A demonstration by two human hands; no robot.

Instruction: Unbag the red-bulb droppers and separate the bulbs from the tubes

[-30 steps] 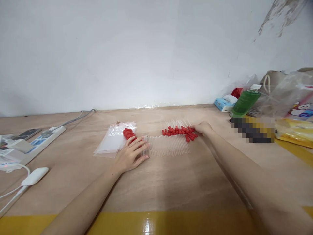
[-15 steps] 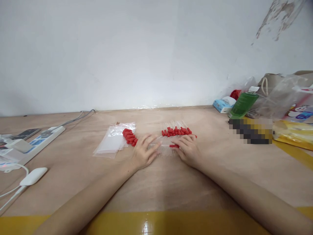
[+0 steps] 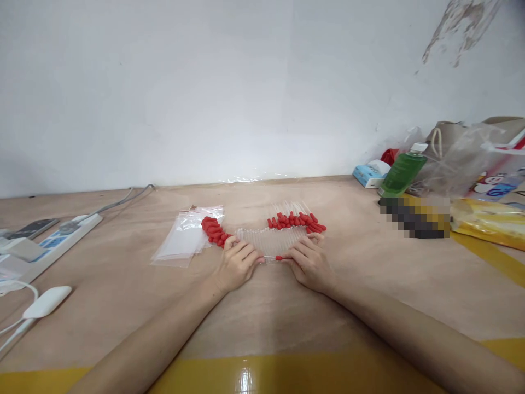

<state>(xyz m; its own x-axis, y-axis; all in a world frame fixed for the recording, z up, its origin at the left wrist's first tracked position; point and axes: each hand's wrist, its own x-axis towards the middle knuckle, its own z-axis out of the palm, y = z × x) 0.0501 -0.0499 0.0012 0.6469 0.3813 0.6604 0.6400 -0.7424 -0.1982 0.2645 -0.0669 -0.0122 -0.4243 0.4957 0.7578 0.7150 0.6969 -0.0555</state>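
Observation:
Between the fingertips of my left hand (image 3: 238, 265) is one end of a thin clear tube (image 3: 269, 257), held level. My right hand (image 3: 311, 264) pinches a small red rubber bulb (image 3: 279, 258) at the tube's other end; how far the tube goes in cannot be made out. Just beyond both hands lies a row of loose clear tubes (image 3: 266, 239). Red rubber bulbs (image 3: 213, 229) are heaped beside my left hand. Behind the row, several droppers (image 3: 290, 220) lie with their red bulbs towards me and clear stems pointing away.
Clear plastic bags (image 3: 178, 241) lie left of the heap. At far left are a power strip (image 3: 53, 243), a phone (image 3: 35, 228) and a white charger (image 3: 48, 302). A green bottle (image 3: 404, 172), a tissue pack (image 3: 371, 174) and a yellow packet (image 3: 484, 224) crowd the right.
Both hands have come nearer to me with the tube and red bulb, uncovering more of the tube row. Less of the bulb shows beyond my right fingers. The view has shifted slightly.

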